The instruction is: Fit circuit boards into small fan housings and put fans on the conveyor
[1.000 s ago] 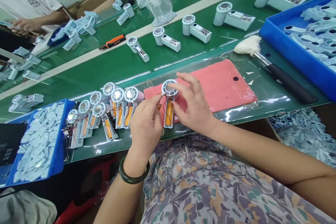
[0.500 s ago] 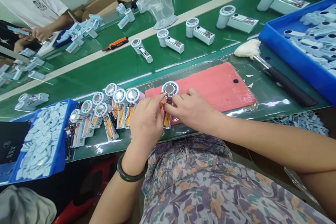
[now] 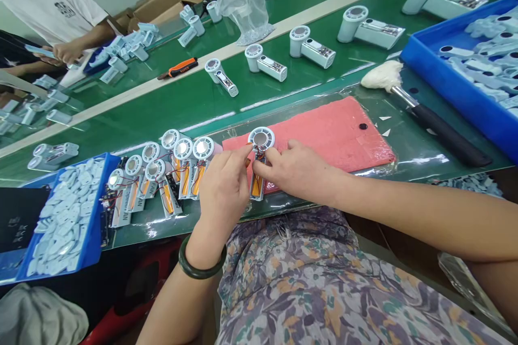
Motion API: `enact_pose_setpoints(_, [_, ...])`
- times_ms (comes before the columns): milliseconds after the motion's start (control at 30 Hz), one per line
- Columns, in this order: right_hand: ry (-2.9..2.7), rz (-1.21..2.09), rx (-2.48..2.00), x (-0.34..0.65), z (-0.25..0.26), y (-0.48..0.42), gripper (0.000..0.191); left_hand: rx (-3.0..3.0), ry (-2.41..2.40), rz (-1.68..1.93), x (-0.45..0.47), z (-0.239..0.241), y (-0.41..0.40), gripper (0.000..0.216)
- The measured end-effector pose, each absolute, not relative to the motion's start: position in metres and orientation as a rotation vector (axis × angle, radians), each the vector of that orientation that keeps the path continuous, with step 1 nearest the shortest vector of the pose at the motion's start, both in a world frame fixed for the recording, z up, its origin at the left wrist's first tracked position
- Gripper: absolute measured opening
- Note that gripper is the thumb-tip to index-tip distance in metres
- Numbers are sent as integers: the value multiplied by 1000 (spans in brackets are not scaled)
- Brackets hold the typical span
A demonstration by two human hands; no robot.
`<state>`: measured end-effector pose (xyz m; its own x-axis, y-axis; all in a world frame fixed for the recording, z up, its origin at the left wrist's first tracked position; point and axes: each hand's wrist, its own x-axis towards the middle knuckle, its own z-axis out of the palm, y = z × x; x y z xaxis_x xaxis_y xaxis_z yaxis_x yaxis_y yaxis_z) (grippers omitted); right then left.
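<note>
A half-open handheld fan (image 3: pixel 259 157) lies on the left end of a pink pad (image 3: pixel 332 132), its round head up and its orange battery and thin wires showing. My left hand (image 3: pixel 224 194) pinches at the wires just below the fan head. My right hand (image 3: pixel 299 170) presses on the fan body from the right, fingers curled over it. A green bangle (image 3: pixel 200 267) sits on my left wrist. To the left, a row of several similar open fans (image 3: pixel 162 172) lies side by side.
A blue tray of pale shells (image 3: pixel 60 218) sits at the left, another blue tray (image 3: pixel 465 73) at the right. A black-handled brush (image 3: pixel 424 113) lies beside the pad. Finished fans (image 3: pixel 309 48) ride the green belt. Another person's hands (image 3: pixel 67 51) work at far left.
My right hand dropped from the fan head down onto the fan body, and both hands closed in on the wires. The fans on the belt drifted slightly.
</note>
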<state>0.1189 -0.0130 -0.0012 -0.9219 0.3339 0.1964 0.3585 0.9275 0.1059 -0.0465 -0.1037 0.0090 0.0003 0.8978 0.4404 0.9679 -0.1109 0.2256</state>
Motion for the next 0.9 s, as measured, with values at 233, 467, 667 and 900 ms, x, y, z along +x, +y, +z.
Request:
enact_pose_setpoints(233, [-2614, -416, -249, 129, -18, -11, 37, -2140, -2004, -797, -49, 9, -103, 35])
enact_pose_setpoints(467, [-2526, -437, -177, 132, -27, -9, 26, -2168, -1948, -807, -49, 9, -102, 36])
enact_pose_setpoints(667, [-2596, -364, -289, 137, -29, -10, 30, -2134, -1953, -853, -47, 7, -104, 34])
enact_pose_setpoints(900, [-2576, -268, -394, 143, -34, -9, 31, -2096, -1949, -1016, -44, -2, -124, 46])
